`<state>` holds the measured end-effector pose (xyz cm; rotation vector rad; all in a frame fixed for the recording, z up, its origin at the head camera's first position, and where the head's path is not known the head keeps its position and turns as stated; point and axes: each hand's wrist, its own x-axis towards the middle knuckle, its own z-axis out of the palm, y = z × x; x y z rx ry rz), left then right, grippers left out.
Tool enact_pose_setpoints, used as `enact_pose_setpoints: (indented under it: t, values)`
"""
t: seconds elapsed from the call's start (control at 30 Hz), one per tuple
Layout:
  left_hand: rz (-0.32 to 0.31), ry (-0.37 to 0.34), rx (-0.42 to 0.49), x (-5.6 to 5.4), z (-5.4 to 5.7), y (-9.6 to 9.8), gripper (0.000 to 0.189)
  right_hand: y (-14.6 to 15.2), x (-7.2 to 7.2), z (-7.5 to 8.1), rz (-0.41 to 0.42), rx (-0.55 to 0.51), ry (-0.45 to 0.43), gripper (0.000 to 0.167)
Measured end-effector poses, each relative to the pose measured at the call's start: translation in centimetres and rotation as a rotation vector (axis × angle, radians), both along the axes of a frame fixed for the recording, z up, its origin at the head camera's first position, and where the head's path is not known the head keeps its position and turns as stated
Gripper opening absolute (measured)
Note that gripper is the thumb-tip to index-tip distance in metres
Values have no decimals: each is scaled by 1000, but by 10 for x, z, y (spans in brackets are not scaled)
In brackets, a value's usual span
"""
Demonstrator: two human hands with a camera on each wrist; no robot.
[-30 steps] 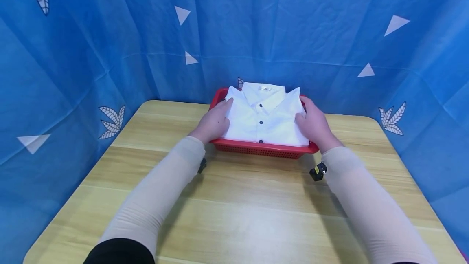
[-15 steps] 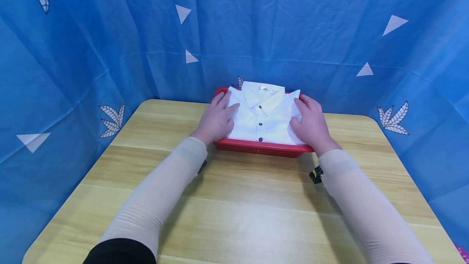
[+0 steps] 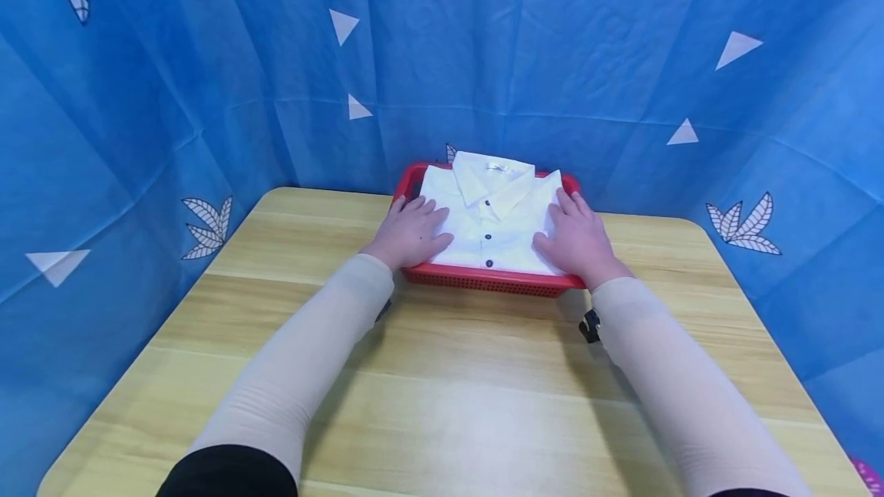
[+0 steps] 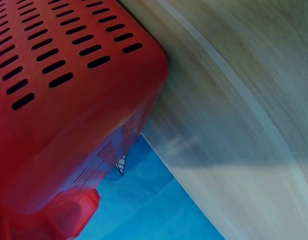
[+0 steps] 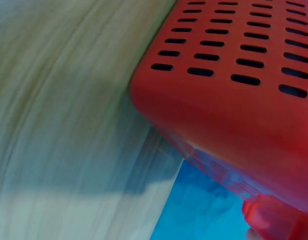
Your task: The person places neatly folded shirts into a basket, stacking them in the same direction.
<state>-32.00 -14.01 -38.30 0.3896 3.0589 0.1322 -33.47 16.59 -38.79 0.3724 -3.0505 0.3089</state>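
Note:
A folded white shirt with a collar and dark buttons lies face up in a red plastic basket at the table's far edge. My left hand rests on the shirt's left side, fingers spread and fairly straight. On the right side lies my right hand, its fingers extended over the shirt near the basket rim. Both wrist views show the slotted outer wall of the basket, the left one a near corner and the right one another corner; the hands themselves are almost wholly out of those views.
The basket stands on a light wood table with rounded far corners. Right behind it hangs a blue curtain printed with leaves and white triangles, which also runs along both sides.
Both hands have loosened from gripping the shirt's sides and spread flat on top of it. The right hand has shifted slightly inward. The shirt lies in the basket with its collar at the back.

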Motion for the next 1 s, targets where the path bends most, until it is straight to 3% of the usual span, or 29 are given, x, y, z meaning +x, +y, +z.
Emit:
enact_pose_setpoints:
  t: [0.23, 0.5, 0.73, 1.0]
  values:
    - [39, -50, 1, -5, -2, 2, 94, -1, 1, 0, -15, 88, -145, 101]
    - [44, -74, -24, -7, -1, 4, 97, -4, 3, 1, -3, 187, -166, 93]
    - [30, -70, 0, -6, -3, 2, 92, -4, 1, -3, -8, 141, -166, 89]
    - [55, 0, 89, -12, -5, -6, 86, -2, -7, -2, 1, -51, -81, 73]
